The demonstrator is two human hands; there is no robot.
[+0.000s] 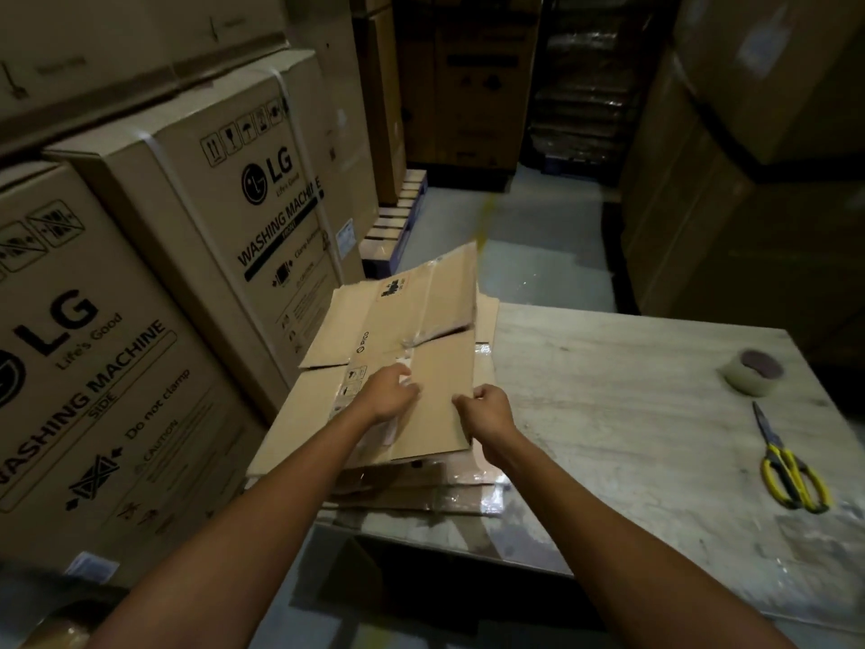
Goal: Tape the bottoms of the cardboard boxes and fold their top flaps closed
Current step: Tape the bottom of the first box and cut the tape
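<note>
Head view: right hand (487, 407) pinches the right edge of the flattened box (444, 367); left hand (388, 391), grip unclear, lies just beside it, the box running lengthwise away from both.

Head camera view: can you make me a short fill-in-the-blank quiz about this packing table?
The right hand grips, and the left hand touches, a flattened ____ box on a stack.
The scissors on the table have ____ handles.
The big boxes at left read WASHING ____.
Missing: cardboard; yellow; machine.
</note>
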